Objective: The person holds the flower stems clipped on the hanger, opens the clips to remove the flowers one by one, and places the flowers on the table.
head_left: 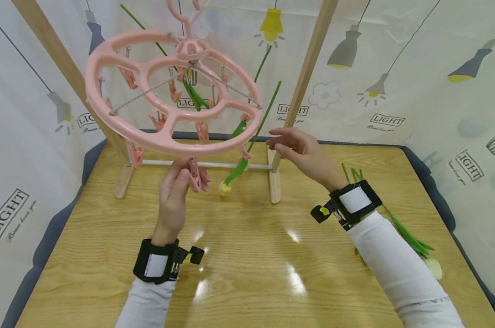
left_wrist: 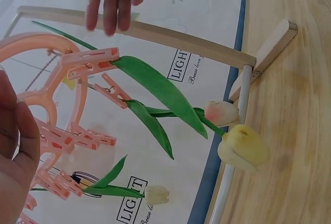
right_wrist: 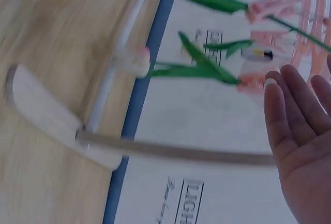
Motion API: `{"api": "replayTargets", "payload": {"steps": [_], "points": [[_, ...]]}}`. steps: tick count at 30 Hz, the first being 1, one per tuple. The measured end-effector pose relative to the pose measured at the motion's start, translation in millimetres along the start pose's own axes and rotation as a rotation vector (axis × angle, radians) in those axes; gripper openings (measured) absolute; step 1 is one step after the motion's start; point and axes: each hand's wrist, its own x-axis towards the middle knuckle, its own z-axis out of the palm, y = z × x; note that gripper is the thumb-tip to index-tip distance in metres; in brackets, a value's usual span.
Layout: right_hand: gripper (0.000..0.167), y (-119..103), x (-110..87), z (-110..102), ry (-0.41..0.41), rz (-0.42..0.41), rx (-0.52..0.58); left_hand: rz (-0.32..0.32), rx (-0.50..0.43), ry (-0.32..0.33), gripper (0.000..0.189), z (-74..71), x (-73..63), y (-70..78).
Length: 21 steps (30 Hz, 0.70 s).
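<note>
A round pink clip hanger (head_left: pixel 165 143) hangs on a wooden stand, with pink clothespins dangling around it. My left hand (head_left: pixel 171 200) is at its near rim, thumb and fingers around one pink clothespin (head_left: pixel 195 176). That clothespin is not plain to see in the left wrist view. To the right of the hanger, my right hand (head_left: pixel 300 155) is raised with its fingers loosely extended, holding nothing. Clothespins grip artificial tulips head down: a yellow tulip (left_wrist: pixel 243 146), a pink-white tulip (left_wrist: pixel 221 112) and a white tulip (left_wrist: pixel 156 195).
More tulips with green leaves (head_left: pixel 411 237) lie on the right of the wooden table (head_left: pixel 247 273), partly under the right forearm. The stand's wooden foot (head_left: pixel 274 187) and white crossbar (head_left: pixel 214 165) are behind the hands. A printed curtain (head_left: pixel 427 91) surrounds the table.
</note>
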Motion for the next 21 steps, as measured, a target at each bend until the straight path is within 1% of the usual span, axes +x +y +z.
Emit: {"api": "replayTargets", "payload": {"steps": [3, 5, 9, 14, 17, 21], "points": [[0.048, -3.6, 2.3, 12.0, -0.060, 0.007, 0.070, -0.003, -0.001, 0.002, 0.034, -0.3, -0.5, 0.1], [0.052, -4.7, 3.1, 18.8, -0.084, 0.009, 0.098, -0.010, 0.002, 0.005, 0.033, -0.6, -0.8, 0.3], [0.054, -6.0, 4.5, 27.1, -0.087, -0.009, 0.115, -0.017, 0.015, 0.012, 0.033, -0.9, -1.2, 0.8], [0.044, -8.3, 5.2, 32.0, -0.075, -0.072, 0.135, -0.016, 0.028, 0.014, 0.033, -1.0, -1.1, 0.7], [0.036, -9.9, 5.3, 34.6, -0.085, -0.095, 0.179, -0.015, 0.026, 0.014, 0.033, -1.1, -1.1, 0.7], [0.030, -10.1, 4.1, 37.4, -0.091, -0.072, 0.227, -0.012, 0.016, 0.012, 0.034, -1.2, -1.4, 0.2]]}}
